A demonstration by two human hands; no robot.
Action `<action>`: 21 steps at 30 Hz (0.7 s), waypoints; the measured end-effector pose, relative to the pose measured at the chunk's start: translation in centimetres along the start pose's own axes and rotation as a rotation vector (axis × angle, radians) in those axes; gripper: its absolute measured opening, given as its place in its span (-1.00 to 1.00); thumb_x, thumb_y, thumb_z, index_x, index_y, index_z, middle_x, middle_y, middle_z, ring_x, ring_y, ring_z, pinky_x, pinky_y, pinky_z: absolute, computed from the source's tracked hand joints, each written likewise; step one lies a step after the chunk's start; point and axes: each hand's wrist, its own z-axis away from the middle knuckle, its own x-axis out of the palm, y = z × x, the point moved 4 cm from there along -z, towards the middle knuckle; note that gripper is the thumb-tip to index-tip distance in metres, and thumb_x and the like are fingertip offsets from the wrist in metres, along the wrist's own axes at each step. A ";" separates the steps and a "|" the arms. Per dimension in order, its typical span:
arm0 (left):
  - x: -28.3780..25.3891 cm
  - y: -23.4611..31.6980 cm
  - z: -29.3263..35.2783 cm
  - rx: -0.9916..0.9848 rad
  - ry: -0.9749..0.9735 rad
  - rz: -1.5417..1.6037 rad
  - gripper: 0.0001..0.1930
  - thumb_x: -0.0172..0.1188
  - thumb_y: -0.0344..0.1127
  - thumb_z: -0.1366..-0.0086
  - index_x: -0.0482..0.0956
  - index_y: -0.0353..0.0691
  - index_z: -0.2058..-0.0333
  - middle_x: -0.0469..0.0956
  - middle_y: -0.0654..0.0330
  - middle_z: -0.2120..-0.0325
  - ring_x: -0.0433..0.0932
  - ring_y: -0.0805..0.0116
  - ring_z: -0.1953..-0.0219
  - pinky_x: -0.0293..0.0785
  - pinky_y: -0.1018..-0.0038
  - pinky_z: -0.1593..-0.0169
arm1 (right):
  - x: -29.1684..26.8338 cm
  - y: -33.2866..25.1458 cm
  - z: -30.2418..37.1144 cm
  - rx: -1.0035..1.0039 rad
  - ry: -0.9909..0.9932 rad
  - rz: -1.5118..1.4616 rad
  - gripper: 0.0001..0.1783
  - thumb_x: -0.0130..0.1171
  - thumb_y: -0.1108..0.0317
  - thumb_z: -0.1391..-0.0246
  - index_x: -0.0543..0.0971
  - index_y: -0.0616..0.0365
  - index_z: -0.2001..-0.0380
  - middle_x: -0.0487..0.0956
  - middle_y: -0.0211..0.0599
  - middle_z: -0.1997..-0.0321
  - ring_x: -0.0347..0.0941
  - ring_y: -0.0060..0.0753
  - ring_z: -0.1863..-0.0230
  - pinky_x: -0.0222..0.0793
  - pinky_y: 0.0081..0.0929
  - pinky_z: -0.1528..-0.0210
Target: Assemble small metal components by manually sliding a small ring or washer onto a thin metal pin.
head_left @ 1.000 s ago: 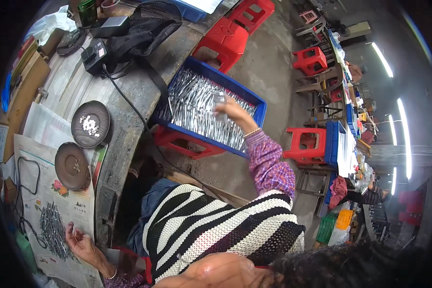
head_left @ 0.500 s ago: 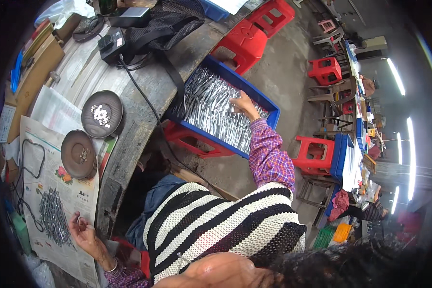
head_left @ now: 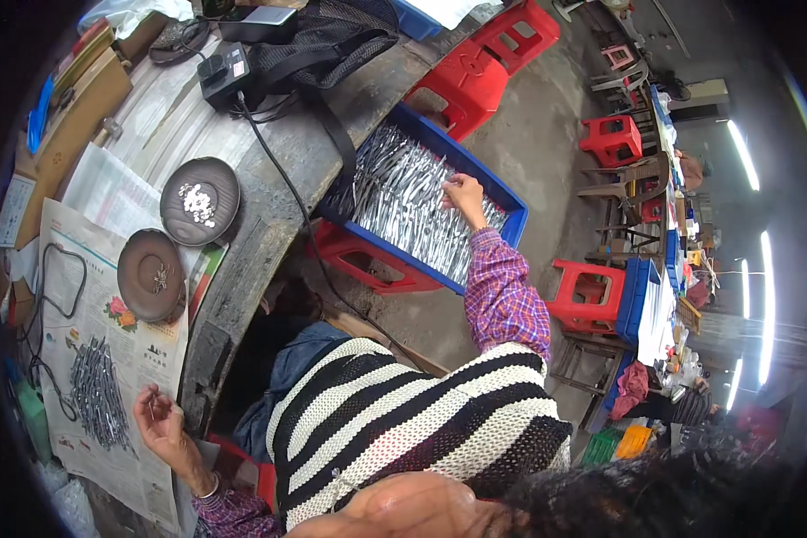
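At the right side of a blue plastic crate (head_left: 517,224), my right hand (head_left: 463,195) hovers low over a heap of thin silvery metal strips (head_left: 403,202). Its fingertips are pinched together; whatever is between them blends into the strips. My left hand (head_left: 163,432) is palm up over the bench's near edge, fingers loosely bent and apart, with nothing visible in it. Beside it a bundle of similar dark metal strips (head_left: 99,394) lies on a newspaper (head_left: 157,480). Farther up are two round brown dishes: one dish (head_left: 217,173) holds small white bits, the other dish (head_left: 139,296) a few tiny metallic pieces.
A red stool (head_left: 368,260) stands under the crate, more red stools (head_left: 462,85) beyond it. A black adapter (head_left: 224,79) with a cable (head_left: 282,184) and a black mesh bag (head_left: 341,40) lie on the bench. Other worktables line the right, with a person at one.
My right hand has lifted slightly and drawn its fingers together over the strips. My left hand's fingers have curled a little more. The whole view has shifted slightly.
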 end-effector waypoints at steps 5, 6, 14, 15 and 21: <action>0.4 0.3 0.1 0.088 -0.063 -0.019 -0.52 0.05 -0.74 0.01 0.39 -0.33 0.05 0.39 0.14 0.07 0.35 0.48 0.22 0.30 0.60 0.09 | 0.1 -0.4 -2.4 -0.225 0.190 0.329 -0.72 0.19 0.31 0.10 0.61 0.22 0.29 0.61 -0.20 0.50 0.58 -0.37 0.51 0.51 -0.45 0.38; 0.5 0.3 0.1 0.089 -0.052 -0.025 -0.52 0.04 -0.75 0.03 0.39 -0.33 0.06 0.39 0.15 0.07 0.34 0.49 0.25 0.30 0.61 0.12 | 0.0 -0.5 -3.0 -0.285 0.226 0.397 -0.68 0.17 0.30 0.13 0.60 0.20 0.26 0.61 -0.14 0.42 0.57 -0.28 0.40 0.48 -0.41 0.27; 0.8 -0.1 0.1 0.065 -0.002 -0.036 -0.51 0.01 -0.74 0.06 0.41 -0.33 0.07 0.41 0.15 0.11 0.33 0.49 0.29 0.29 0.61 0.14 | 0.2 -1.2 -4.7 -0.309 0.163 0.495 -0.67 0.04 0.31 0.12 0.63 0.05 0.23 0.57 0.01 0.22 0.49 0.04 0.12 0.37 -0.17 0.02; 0.7 0.0 0.2 0.080 -0.016 -0.035 -0.51 0.01 -0.74 0.06 0.41 -0.33 0.07 0.41 0.15 0.11 0.33 0.49 0.28 0.29 0.61 0.14 | 0.4 -1.9 -4.4 -0.267 0.077 0.492 -0.70 0.03 0.30 0.12 0.65 0.04 0.30 0.59 0.00 0.27 0.51 0.03 0.16 0.38 -0.17 0.03; 0.7 -0.2 0.2 0.065 -0.018 -0.006 -0.51 0.00 -0.74 0.06 0.41 -0.34 0.07 0.41 0.16 0.11 0.33 0.48 0.27 0.29 0.61 0.13 | -0.3 -1.5 -3.6 -0.290 0.157 0.429 -0.74 0.08 0.24 0.16 0.67 0.03 0.39 0.61 -0.07 0.40 0.55 -0.03 0.29 0.44 -0.23 0.14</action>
